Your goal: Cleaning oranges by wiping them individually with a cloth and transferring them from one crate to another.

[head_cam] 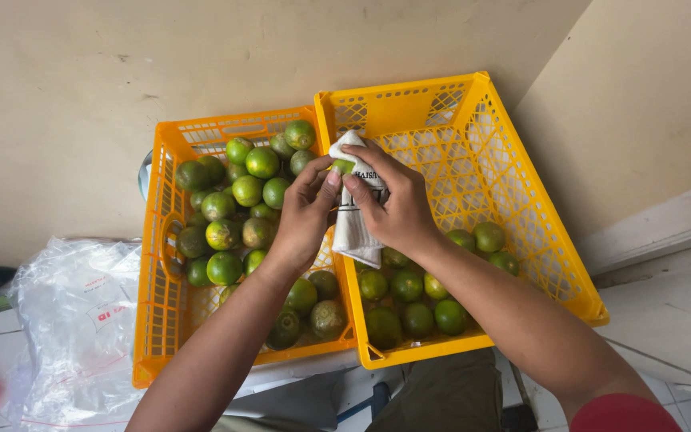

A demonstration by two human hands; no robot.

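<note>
Both hands meet above the gap between two yellow crates. Left hand [307, 210] pinches a green lime [343, 166] with closed fingers; right hand [393, 204] presses a white cloth [353, 232] around it (cloth hangs down). More limes [237, 204] fill the left crate [161, 320]; fewer lie in the right crate [521, 224].

Single head-worn view, looking steeply down and forward from close above two yellow crates [457, 160] set against a beige wall [81, 80]; floor [673, 320] at right edge, probably a room corner.
</note>
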